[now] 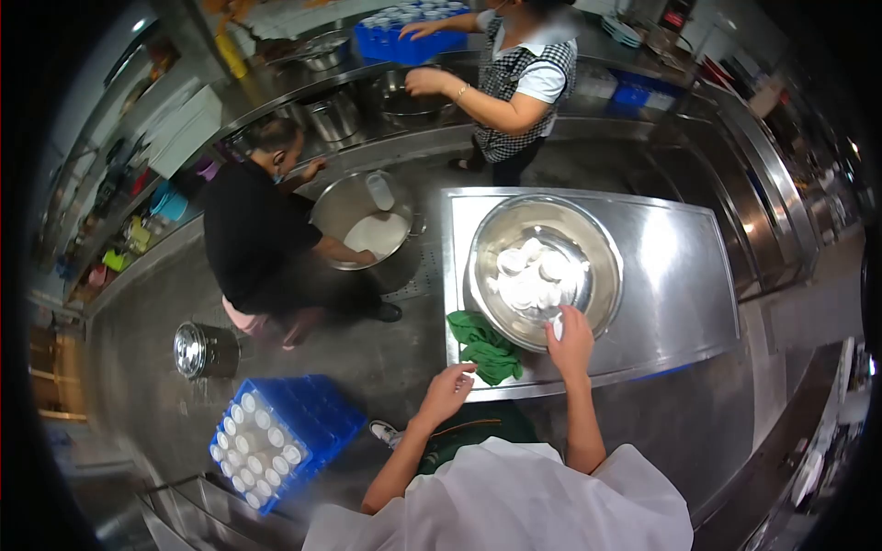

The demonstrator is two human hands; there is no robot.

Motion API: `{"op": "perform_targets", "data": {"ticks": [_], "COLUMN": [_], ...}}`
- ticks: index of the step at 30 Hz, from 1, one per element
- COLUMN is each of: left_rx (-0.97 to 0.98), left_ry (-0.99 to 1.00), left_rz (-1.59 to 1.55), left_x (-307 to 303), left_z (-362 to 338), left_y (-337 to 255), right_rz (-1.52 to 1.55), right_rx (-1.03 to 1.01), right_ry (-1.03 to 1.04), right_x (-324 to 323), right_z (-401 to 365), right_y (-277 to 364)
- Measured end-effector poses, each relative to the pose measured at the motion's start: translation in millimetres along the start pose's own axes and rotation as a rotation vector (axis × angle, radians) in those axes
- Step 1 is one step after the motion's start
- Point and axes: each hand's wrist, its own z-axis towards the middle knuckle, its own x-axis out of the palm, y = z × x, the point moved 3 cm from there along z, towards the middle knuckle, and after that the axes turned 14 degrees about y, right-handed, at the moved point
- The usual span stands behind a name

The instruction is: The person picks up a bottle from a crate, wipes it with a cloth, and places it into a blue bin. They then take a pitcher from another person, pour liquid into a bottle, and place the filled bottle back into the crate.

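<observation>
A large steel basin (487, 303) stands on the metal table, with a pile of white round lids (533, 275) in its bottom. My right hand (572, 344) is at the basin's near rim, its fingers closed on a white lid (557, 326) seen nearly edge-on. Beside the basin lies a crumpled green cloth (487, 349). My left hand (447, 395) is at the table's near left edge, close to the cloth. Its fingers are loosely bent and apart, and I make out nothing held in them.
The steel table (680, 303) extends to my right. On the floor at left are a blue crate (312, 418) of white-lidded containers and a steel canister (207, 351). One person (262, 220) reaches into a big pot (344, 207); another (524, 83) stands by a blue crate (404, 41).
</observation>
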Motion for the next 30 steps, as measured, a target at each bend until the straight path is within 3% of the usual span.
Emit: {"op": "perform_targets", "data": {"ticks": [3,5,8,13,21,25,30], "left_rx": [0.142,0.108,-0.015,-0.125,-0.068,-0.123,-0.059], "left_ry": [-0.088,-0.105,-0.077,-0.002,-0.096,-0.099,-0.054], "left_rz": [0.245,0.249,0.545,0.403,0.298,0.218,0.289], "left_x": [-3,-6,-3,1,-5,-4,-1], "left_z": [-7,-14,-20,-29,-32,-38,-37], "left_y": [11,17,34,53,71,61,63], "right_rz": [0.001,-0.002,-0.034,-0.051,-0.039,-0.071,-0.041], "right_rx": [0.015,-0.017,0.005,0.009,0.023,0.042,0.006], "right_ry": [-0.023,-0.026,-0.032,-0.024,0.005,0.015,-0.014], "right_x": [0,4,7,8,3,0,5], "right_z": [-1,-2,-1,0,0,-2,-1], "right_y": [5,3,-2,3,8,8,5]}}
